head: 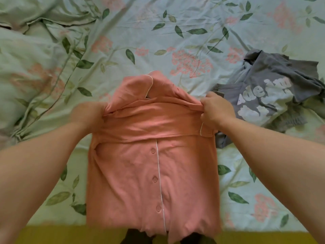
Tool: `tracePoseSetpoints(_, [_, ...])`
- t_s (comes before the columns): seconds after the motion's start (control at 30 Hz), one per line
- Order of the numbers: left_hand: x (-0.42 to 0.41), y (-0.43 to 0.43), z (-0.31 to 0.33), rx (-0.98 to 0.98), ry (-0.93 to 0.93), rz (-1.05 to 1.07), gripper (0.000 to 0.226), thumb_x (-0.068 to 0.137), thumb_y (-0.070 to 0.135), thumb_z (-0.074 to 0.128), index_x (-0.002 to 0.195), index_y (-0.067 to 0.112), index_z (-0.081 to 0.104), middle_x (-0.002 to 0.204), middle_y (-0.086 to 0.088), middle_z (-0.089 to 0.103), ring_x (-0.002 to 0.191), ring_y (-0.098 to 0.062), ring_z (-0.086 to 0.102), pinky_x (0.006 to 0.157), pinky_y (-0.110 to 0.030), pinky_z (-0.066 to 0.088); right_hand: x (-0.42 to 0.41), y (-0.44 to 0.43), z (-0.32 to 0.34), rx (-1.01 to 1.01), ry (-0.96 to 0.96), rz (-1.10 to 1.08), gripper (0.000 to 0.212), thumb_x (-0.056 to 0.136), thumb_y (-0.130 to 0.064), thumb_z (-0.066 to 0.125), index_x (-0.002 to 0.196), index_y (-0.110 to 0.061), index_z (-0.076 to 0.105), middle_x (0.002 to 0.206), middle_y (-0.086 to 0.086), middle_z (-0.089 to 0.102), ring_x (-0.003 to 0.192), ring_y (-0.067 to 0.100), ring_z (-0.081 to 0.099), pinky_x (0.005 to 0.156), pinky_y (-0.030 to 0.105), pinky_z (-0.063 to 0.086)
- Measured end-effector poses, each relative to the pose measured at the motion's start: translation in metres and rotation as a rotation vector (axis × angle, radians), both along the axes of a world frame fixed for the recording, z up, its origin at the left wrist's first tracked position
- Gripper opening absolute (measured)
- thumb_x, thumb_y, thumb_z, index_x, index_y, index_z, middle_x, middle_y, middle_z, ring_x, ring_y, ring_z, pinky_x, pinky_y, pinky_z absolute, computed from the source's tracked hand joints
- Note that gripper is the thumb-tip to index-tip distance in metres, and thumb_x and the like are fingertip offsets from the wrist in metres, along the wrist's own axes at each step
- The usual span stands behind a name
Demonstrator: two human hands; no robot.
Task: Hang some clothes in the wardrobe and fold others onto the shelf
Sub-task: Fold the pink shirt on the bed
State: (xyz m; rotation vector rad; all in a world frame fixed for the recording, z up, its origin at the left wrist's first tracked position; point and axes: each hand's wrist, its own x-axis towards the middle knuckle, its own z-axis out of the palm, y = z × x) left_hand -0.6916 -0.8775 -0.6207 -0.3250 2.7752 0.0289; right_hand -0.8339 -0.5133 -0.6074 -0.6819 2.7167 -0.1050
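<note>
Currently folding a pink pyjama shirt (153, 173), keeping it button side up along the near edge of the bed and letting the hem hang slightly over that edge. Pinching the right end of a crosswise fold with the right hand (215, 110), clamping thumb and fingers on the cloth just beside the white-piped cuff. Gripping the left end of the same fold with the left hand (89, 115), apparently curling the fingers into the bunched fabric, though showing too blurred for finer detail. Holding the collar end raised off the floral bedsheet (175, 29), seemingly bringing it toward the buttoned lower half.

Judging this fold as roughly half done: having the sides apparently turned in already, giving a narrow rectangle, and only beginning the top-to-bottom fold. Leaving a grey printed T-shirt (269, 95) crumpled toward the right edge of the bed, just beside the pink shirt's right side and seemingly touching it, neither folded nor hung yet. Leaving a rumpled duvet (26, 50) bunched at the far left corner. Seeing no wardrobe, hanger or shelf, so finding nothing hung and nothing shelved. Probably sitting early in the whole job, with finishing this fold, carrying it to the shelf and dealing with the grey shirt all remaining.
</note>
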Motion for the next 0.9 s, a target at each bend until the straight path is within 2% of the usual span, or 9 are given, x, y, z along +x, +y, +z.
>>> tracePoseSetpoints(0.1, [0.048,0.004,-0.005,0.018,0.210,-0.144,0.020,0.069,0.020,0.076,0.082,0.015,0.062,0.073,-0.013,0.064,0.060,-0.038,0.061,0.049,-0.033,0.040,0.025,0.017,0.006,-0.079,0.041,0.024,0.011,0.075,-0.016,0.066,0.080,-0.013,0.056,0.099,0.002,0.050,0.087,0.029,0.054,0.062,0.033,0.037])
tracePoseSetpoints(0.23, [0.110,0.016,-0.009,0.077,0.380,-0.323,0.004,0.074,0.014,0.045,0.071,0.013,0.047,0.056,-0.018,0.050,0.041,-0.036,0.049,0.043,-0.030,0.028,0.068,0.053,-0.003,-0.180,0.113,0.118,0.021,0.075,-0.019,0.077,0.077,-0.007,0.060,0.090,0.010,0.055,0.079,0.034,0.055,0.055,0.033,0.040])
tracePoseSetpoints(0.3, [0.136,0.019,-0.014,0.069,0.387,-0.359,0.005,0.074,0.010,0.045,0.075,0.014,0.049,0.055,-0.018,0.052,0.040,-0.035,0.047,0.042,-0.030,0.029,0.092,0.071,-0.012,-0.204,0.136,0.180,0.021,0.070,-0.008,0.077,0.072,-0.005,0.057,0.085,0.014,0.055,0.074,0.038,0.056,0.050,0.035,0.043])
tracePoseSetpoints(0.4, [0.166,0.024,-0.022,0.057,0.388,-0.452,0.013,0.074,0.005,0.056,0.065,0.014,0.056,0.058,-0.014,0.057,0.040,-0.030,0.047,0.039,-0.031,0.034,0.121,0.095,-0.028,-0.233,0.095,0.274,0.019,0.067,-0.002,0.071,0.069,-0.005,0.053,0.081,0.017,0.053,0.068,0.039,0.053,0.047,0.040,0.046])
tracePoseSetpoints(0.53, [0.189,0.039,-0.023,0.110,0.331,-0.545,0.023,0.056,-0.005,0.058,0.058,0.016,0.048,0.051,-0.008,0.046,0.043,-0.027,0.047,0.043,-0.029,0.032,0.152,0.109,-0.039,-0.178,0.017,0.407,0.027,0.059,0.006,0.074,0.067,-0.004,0.051,0.074,0.017,0.050,0.061,0.036,0.051,0.044,0.035,0.038])
tracePoseSetpoints(0.67, [0.214,0.045,-0.026,0.113,0.290,-0.591,0.024,0.054,-0.007,0.055,0.059,0.015,0.049,0.051,-0.007,0.046,0.044,-0.026,0.048,0.044,-0.029,0.035,0.166,0.116,-0.040,-0.233,0.039,0.439,0.004,0.066,-0.004,0.053,0.065,-0.003,0.050,0.071,0.017,0.049,0.059,0.036,0.050,0.046,0.035,0.033])
tracePoseSetpoints(0.8, [0.232,0.048,-0.027,0.141,0.155,-0.591,0.017,0.060,0.000,0.056,0.063,0.016,0.053,0.055,-0.007,0.053,0.049,-0.026,0.054,0.050,-0.031,0.041,0.181,0.123,-0.042,-0.217,-0.031,0.517,0.001,0.065,-0.006,0.049,0.065,-0.005,0.049,0.070,0.016,0.048,0.055,0.033,0.048,0.043,0.037,0.035])
tracePoseSetpoints(0.83, [0.232,0.051,-0.025,0.117,0.032,-0.590,0.017,0.064,0.003,0.061,0.071,0.018,0.057,0.063,-0.006,0.058,0.057,-0.026,0.059,0.057,-0.033,0.044,0.183,0.122,-0.041,-0.153,-0.086,0.539,0.008,0.062,-0.003,0.056,0.066,-0.007,0.050,0.070,0.015,0.049,0.055,0.032,0.048,0.044,0.037,0.036])
tracePoseSetpoints(0.9, [0.226,0.058,-0.016,0.007,-0.384,-0.552,0.025,0.075,0.014,0.064,0.096,0.026,0.058,0.093,0.002,0.063,0.088,-0.025,0.063,0.077,-0.034,0.042,0.184,0.118,-0.040,0.073,-0.258,0.579,0.020,0.059,-0.010,0.068,0.075,-0.012,0.056,0.078,0.010,0.052,0.064,0.031,0.052,0.053,0.034,0.036])
